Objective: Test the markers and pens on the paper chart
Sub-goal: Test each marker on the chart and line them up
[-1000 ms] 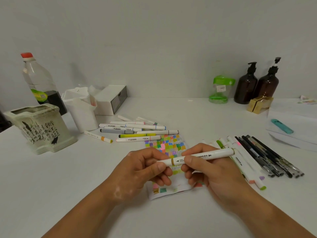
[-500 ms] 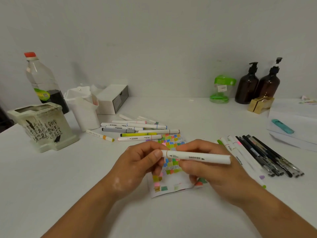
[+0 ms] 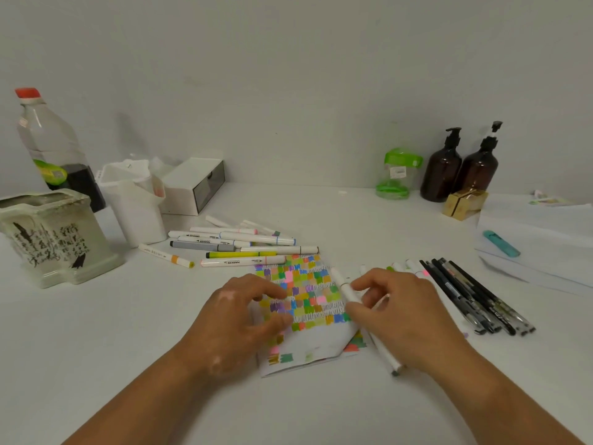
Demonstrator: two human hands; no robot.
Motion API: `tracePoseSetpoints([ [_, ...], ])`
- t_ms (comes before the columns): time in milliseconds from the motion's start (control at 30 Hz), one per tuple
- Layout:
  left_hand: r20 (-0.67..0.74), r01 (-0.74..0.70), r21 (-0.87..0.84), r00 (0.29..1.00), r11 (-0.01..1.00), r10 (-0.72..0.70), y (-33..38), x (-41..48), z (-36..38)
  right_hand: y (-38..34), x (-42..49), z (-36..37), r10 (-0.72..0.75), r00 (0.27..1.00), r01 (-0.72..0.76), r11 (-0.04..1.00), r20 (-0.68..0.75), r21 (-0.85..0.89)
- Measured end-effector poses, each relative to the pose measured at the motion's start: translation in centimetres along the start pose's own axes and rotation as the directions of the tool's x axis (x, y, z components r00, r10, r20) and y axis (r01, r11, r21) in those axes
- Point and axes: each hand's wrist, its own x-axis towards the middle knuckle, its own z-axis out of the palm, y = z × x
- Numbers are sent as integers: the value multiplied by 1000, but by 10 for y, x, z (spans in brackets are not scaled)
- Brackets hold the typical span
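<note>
Head view: paper chart [image 3: 308, 303] lies centre frame, its lower right corner folded. Left hand [image 3: 236, 319] rests open on its left edge; right hand [image 3: 401, 316] pinches a white marker [image 3: 348, 292] over its right edge. Risk: the light pinch may drop the marker, and the folded corner may snag its tip.

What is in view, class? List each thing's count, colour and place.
chart: one, multicoloured, centre
marker: one, white, in right hand
loose markers: about ten, mostly white, behind chart
pens: about six, black, right of chart
bottle: one, clear, far left
pot: one, pale green, left
holder: one, white, beside pot
box: one, white, behind holder
pump bottles: two, brown, back right
jar: one, green-lidded, beside them
left hand: one, rests on chart
right hand: one, grips marker
</note>
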Motion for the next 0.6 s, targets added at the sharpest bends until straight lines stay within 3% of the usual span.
tracePoseSetpoints([
  [100,122,-29,175,993,984,8,-1,1,4,12,7,-6,69,994,-81,987,-83,-142],
  [200,156,-33,232,988,972,-4,1,4,4,17,10,-3,92,992,-107,977,-88,-183],
  [500,203,-63,225,979,972,17,-5,4,-6,13,8,2,0,983,-49,966,-186,-255],
  [600,181,-79,205,983,976,42,-9,5,-6,-4,27,9,-77,992,43,952,-101,-304],
])
